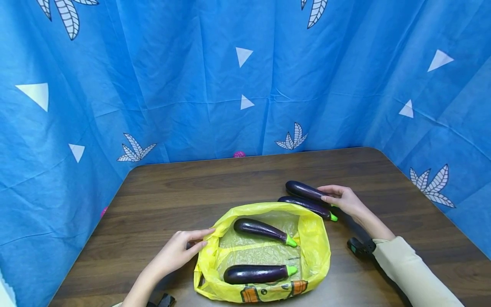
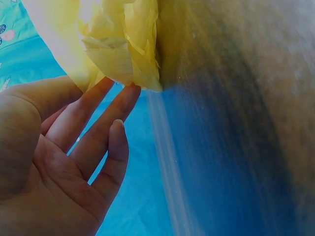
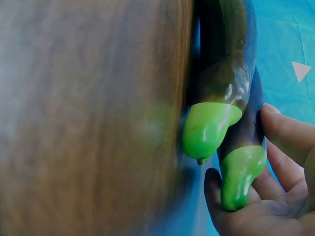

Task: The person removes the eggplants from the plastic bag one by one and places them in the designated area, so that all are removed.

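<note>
A yellow plastic bag [image 1: 317, 251] lies with its mouth spread wide. Inside it are two toy eggplants, an upper one [image 1: 258, 228] and a lower one [image 1: 255, 273], both with green stem caps. My left hand [image 1: 174, 251] pinches the bag's left rim between thumb and fingers; the left wrist view shows this hand [image 2: 74, 142] under the yellow plastic [image 2: 118, 49]. Beyond the bag, my right hand [image 1: 345, 199] holds the farther eggplant [image 1: 303, 189] near its stem end. Another eggplant [image 1: 307, 205] lies right beside it, closer to the bag.
All this is on a brown wooden table [image 1: 184, 192]. Blue patterned curtains [image 1: 199, 85] hang behind the table and along both sides. A dark strap with a small device [image 1: 360, 246] is on the right wrist.
</note>
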A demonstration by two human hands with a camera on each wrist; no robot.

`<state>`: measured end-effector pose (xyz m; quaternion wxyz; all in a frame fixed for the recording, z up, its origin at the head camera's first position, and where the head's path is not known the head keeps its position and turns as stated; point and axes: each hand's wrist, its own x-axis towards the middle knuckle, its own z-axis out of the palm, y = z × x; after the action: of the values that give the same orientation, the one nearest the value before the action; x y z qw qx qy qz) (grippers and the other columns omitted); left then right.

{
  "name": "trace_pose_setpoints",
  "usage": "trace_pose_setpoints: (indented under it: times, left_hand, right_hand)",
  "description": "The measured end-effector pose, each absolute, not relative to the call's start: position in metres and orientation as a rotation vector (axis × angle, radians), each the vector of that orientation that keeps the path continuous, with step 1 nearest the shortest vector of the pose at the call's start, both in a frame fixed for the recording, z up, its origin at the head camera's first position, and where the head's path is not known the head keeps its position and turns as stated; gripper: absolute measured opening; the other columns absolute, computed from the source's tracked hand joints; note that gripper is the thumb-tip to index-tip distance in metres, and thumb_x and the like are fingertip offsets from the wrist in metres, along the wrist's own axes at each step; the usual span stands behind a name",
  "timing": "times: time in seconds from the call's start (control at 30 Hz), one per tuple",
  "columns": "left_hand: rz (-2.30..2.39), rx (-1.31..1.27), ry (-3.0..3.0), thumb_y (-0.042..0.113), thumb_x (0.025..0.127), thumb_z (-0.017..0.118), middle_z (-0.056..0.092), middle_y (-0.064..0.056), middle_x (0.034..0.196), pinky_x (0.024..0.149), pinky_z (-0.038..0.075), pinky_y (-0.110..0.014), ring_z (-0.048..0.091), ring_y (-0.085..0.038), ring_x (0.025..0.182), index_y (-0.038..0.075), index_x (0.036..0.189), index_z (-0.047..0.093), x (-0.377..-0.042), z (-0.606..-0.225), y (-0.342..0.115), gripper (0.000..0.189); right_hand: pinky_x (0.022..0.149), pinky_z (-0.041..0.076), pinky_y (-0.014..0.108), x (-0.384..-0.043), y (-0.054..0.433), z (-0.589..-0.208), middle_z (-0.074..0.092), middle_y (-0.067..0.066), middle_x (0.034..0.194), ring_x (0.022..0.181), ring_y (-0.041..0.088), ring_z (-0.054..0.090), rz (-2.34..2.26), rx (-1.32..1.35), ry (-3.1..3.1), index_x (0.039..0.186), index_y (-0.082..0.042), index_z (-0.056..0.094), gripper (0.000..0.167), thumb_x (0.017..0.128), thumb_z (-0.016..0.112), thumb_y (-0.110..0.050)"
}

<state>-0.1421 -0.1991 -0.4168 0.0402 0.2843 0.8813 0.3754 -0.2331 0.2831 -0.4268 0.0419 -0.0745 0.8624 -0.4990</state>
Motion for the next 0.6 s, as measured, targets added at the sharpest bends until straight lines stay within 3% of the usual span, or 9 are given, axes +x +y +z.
trace_pose_setpoints:
  times: [0.6]
  left_hand:
    - [1.152, 0.862, 2.695, 0.013, 0.093, 0.061, 0.062, -0.004, 0.119, 0.068, 0.049, -0.027, 0.06, -0.005, 0.084, 0.009, 0.125, 0.062, -0.1416, -0.4166, -0.1992, 0.033]
  right_hand:
    - [0.081, 0.049, 0.034, -0.23, 0.2834, -0.4251, 0.056, 0.025, 0.117, 0.094, 0.028, 0.059, -1.517, -0.259, 2.613, 0.125, 0.007, 0.054, 0.04, 0.093, 0.06, -0.015]
